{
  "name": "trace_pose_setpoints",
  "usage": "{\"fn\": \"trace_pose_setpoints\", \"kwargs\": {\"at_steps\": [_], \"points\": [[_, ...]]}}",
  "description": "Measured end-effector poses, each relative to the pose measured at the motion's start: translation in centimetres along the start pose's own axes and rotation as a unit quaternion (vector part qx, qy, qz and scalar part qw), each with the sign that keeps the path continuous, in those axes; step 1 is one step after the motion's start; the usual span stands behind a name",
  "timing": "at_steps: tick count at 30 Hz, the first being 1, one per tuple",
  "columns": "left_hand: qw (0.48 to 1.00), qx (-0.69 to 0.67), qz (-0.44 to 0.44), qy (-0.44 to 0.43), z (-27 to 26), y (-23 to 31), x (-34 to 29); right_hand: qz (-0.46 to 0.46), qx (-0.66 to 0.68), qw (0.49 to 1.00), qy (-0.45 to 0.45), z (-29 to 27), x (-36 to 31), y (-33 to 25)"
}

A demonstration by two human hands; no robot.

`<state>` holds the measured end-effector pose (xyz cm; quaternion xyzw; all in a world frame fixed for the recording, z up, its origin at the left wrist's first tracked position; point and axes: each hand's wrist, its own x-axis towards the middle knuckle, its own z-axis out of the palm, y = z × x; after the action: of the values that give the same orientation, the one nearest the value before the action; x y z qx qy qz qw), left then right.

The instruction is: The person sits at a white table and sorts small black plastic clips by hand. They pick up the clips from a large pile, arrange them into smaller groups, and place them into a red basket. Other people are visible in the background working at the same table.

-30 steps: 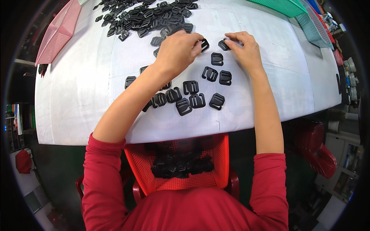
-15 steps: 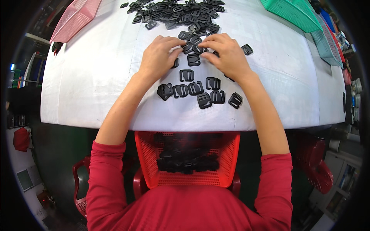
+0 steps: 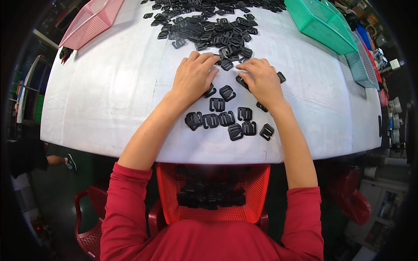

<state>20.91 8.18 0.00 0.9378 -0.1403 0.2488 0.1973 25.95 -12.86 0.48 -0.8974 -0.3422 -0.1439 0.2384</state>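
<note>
My left hand (image 3: 194, 78) rests over the white table, thumb and fingers apart, its fingertips at a black plastic slide buckle (image 3: 219, 59) on the near edge of the pile. Another black buckle (image 3: 210, 90) shows partly from under its thumb side. My right hand (image 3: 264, 83) is opposite, fingers bent and apart from the thumb; a buckle (image 3: 242, 82) lies partly hidden beneath it. Between the hands sits a single buckle (image 3: 227, 65). Closer to me are a tilted buckle (image 3: 227, 93), an upright one (image 3: 217, 105) and a loose cluster of several buckles (image 3: 226, 118).
A large pile of black buckles (image 3: 209, 32) covers the table's far middle. Pink basket (image 3: 93, 24) far left; green basket (image 3: 322, 26) and blue-grey basket (image 3: 363, 69) far right. Below the table's front edge, a red basket (image 3: 257, 191) holds more black pieces. A person's leg (image 3: 56, 160) shows at left.
My hands have drawn apart from the buckles they were fingering together. The buckle between them and the cluster has turned. The view has shifted, showing more of the far pile; a leg has appeared at left.
</note>
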Motion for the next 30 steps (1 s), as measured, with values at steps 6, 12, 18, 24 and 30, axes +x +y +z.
{"fn": "trace_pose_setpoints", "kwargs": {"at_steps": [6, 12, 18, 24, 30], "points": [[0.999, 0.021, 0.018, -0.019, 2.3, -2.8, 1.8, -0.046, -0.035, 0.998, -0.023, 1.4, 1.5, -0.5], [0.937, -0.234, -0.237, -0.105, -0.6, -2.3, 2.1, 0.088, 0.030, 0.995, 0.016, -2.6, -1.7, 5.6], [0.994, -0.029, -0.092, -0.041, -2.5, -3.7, -0.7, 0.101, -0.009, 0.993, -0.064, -2.4, -6.7, 5.3], [0.999, 0.016, -0.029, -0.037, 0.5, -2.9, -2.9, 0.116, -0.034, 0.992, -0.040, 0.5, -5.1, 0.4], [0.992, -0.082, 0.013, -0.098, 1.9, -0.7, -1.8, 0.085, 0.051, 0.995, 0.000, 3.2, -3.7, -3.4]]}}
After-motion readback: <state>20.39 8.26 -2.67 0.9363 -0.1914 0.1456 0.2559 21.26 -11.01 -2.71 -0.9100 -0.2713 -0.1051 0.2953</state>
